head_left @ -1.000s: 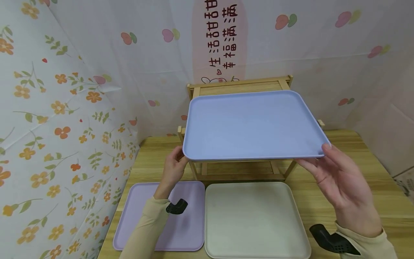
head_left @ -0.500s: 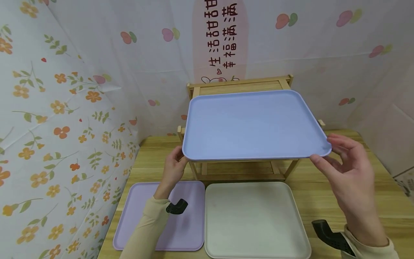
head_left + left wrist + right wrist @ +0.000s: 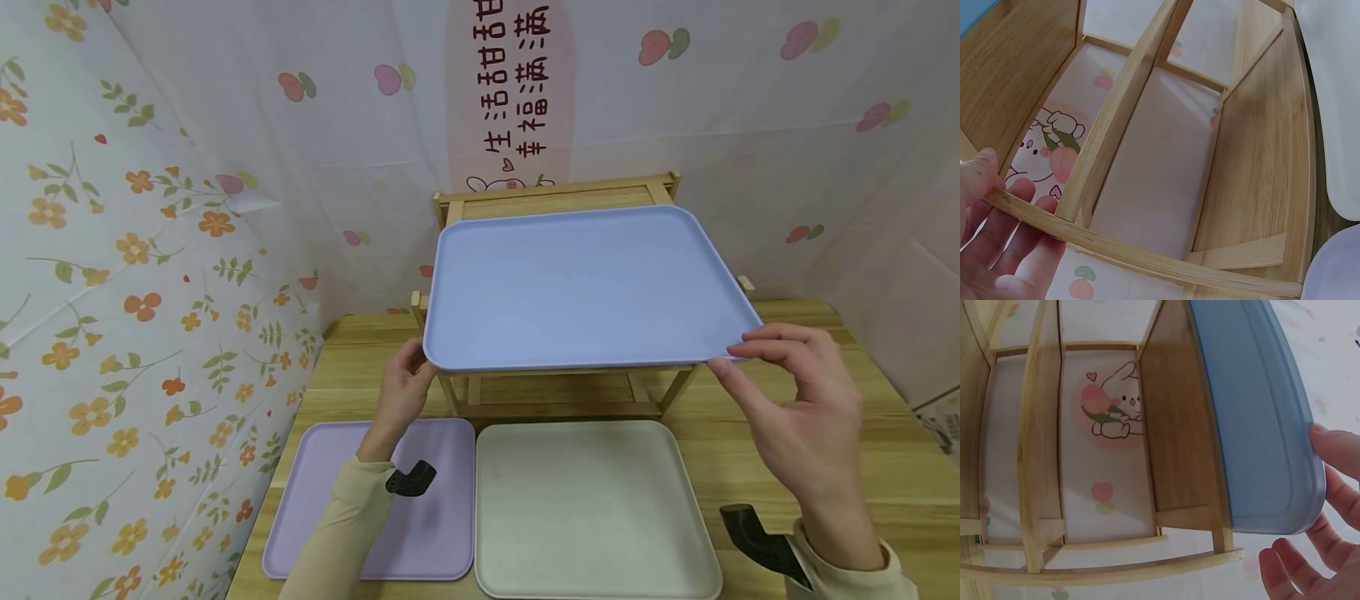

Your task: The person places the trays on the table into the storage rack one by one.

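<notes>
A light blue rectangular tray [image 3: 585,287] lies on the upper part of a bamboo shelf rack [image 3: 555,410], overhanging its front. My right hand [image 3: 806,417] pinches the tray's near right corner, with the thumb at the front rim and fingers over the side edge. In the right wrist view, that thumb [image 3: 1338,447] touches the tray's rim. At the left, my left hand [image 3: 401,392] grips the rack's upright post [image 3: 1147,259], seen in the left wrist view with fingers behind the wood and thumb on the other side. In the head view its fingertips are hidden under the tray's left corner.
On the wooden table [image 3: 757,467] before the rack lie a lilac tray [image 3: 435,533], partly under my left forearm, and a cream tray [image 3: 592,508] beside it. A patterned curtain [image 3: 360,167] hangs close behind the rack and along the left side.
My right hand has changed its hold, from thumb on top with fingers beneath to thumb at the front and fingers over the corner. The tray's right end shifted very slightly; the left hand stayed put.
</notes>
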{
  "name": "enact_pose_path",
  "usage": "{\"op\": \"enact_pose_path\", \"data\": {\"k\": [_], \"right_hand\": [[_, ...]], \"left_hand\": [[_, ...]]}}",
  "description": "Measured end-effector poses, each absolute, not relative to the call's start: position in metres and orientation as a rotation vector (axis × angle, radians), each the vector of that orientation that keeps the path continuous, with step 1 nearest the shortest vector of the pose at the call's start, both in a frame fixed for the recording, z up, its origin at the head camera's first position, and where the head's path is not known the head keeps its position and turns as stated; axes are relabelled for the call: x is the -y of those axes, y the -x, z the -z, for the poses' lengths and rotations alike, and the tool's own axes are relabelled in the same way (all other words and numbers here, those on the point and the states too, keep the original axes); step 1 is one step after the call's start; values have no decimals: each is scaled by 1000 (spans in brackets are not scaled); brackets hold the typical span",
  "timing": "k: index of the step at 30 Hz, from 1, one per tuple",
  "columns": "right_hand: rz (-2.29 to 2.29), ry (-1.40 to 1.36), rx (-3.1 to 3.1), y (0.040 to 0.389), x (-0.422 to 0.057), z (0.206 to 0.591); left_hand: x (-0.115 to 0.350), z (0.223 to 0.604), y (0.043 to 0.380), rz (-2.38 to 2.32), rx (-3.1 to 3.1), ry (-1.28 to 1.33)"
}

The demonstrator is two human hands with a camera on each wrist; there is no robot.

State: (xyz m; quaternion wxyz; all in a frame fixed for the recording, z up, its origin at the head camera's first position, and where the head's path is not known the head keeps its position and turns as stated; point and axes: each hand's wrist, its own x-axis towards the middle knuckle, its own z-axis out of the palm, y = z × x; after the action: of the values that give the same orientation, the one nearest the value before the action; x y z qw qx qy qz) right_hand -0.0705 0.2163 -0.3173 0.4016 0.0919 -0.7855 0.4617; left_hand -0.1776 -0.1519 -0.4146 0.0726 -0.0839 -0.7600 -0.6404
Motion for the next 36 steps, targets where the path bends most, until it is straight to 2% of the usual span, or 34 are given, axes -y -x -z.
{"op": "enact_pose_path", "data": {"k": [36], "right_hand": [[-857,-190,1963,110,-210,328]], "left_hand": [[151,416,178,1929,2296,272]]}}
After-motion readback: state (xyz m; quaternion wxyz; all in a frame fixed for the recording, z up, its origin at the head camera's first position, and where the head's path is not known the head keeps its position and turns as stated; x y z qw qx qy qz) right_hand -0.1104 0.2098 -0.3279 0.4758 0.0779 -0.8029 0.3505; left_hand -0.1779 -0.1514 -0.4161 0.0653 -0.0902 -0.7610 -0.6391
